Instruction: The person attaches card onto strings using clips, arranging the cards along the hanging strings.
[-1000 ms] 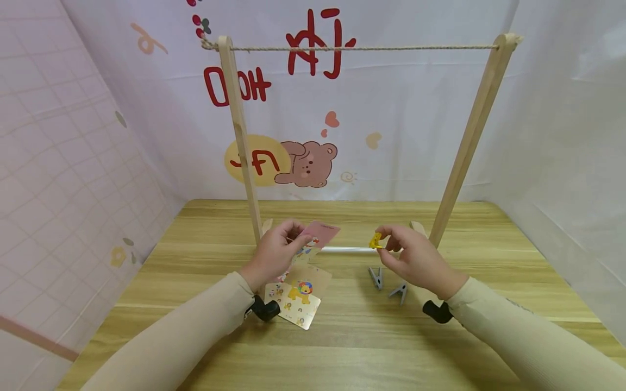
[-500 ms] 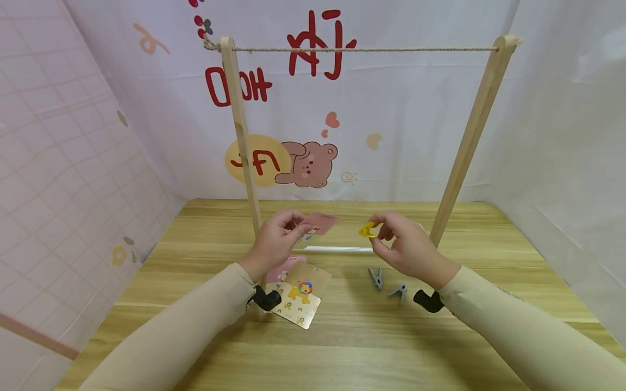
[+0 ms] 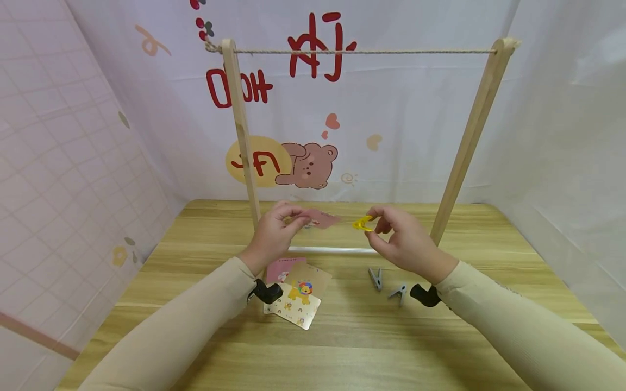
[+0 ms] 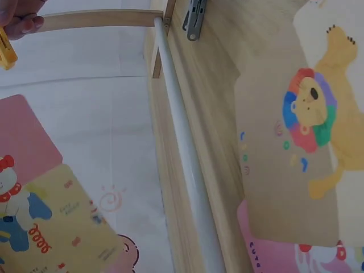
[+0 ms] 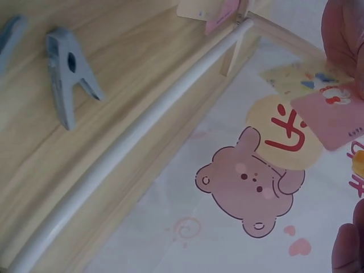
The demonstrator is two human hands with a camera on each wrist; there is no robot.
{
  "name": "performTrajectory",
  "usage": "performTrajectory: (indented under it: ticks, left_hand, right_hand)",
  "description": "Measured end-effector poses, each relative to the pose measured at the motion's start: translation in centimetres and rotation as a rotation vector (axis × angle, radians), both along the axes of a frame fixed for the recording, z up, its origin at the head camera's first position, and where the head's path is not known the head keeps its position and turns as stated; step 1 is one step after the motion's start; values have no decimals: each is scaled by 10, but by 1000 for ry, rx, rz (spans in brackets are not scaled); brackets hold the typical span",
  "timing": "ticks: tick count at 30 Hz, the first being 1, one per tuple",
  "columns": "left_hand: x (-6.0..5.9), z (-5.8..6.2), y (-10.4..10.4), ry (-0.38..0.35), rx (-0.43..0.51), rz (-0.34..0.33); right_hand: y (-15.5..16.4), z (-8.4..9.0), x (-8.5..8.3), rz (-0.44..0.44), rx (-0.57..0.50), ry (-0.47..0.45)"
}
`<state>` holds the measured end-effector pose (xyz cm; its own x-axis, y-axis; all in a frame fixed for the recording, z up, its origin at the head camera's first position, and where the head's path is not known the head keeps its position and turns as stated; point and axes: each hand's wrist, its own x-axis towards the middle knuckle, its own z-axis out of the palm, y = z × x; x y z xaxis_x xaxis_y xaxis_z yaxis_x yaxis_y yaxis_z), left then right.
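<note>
A light wood-grain table [image 3: 352,347] is seen, enclosed on three sides. A white backdrop [image 3: 401,125] is hung at the far side, printed with red characters [image 3: 315,43], a brown bear [image 3: 305,165], a yellow circle and small hearts. A pink tiled-pattern sheet [image 3: 58,179] is set at the left, a plain white sheet [image 3: 572,152] at the right. Soft, even light is cast throughout.

Yellow clip [image 4: 7,52] cut by left wrist frame edge, pink card [image 5: 333,118] cropped at right (print unreadable), right hand [image 5: 344,34] mostly out of frame.
</note>
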<state>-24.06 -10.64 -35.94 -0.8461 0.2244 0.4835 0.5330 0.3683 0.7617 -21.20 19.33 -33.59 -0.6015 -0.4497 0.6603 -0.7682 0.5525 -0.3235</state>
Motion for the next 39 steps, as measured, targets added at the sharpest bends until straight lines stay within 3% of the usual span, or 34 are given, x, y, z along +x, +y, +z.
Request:
performTrajectory:
  ticks: [29,39]
  left_hand:
    - [-10,10,2,4,46,47]
    - [-15,17,5,37,76,50]
  right_hand:
    - [-18,25,-8,34,-43,41]
    - [-24,35,-12,28,-78,47]
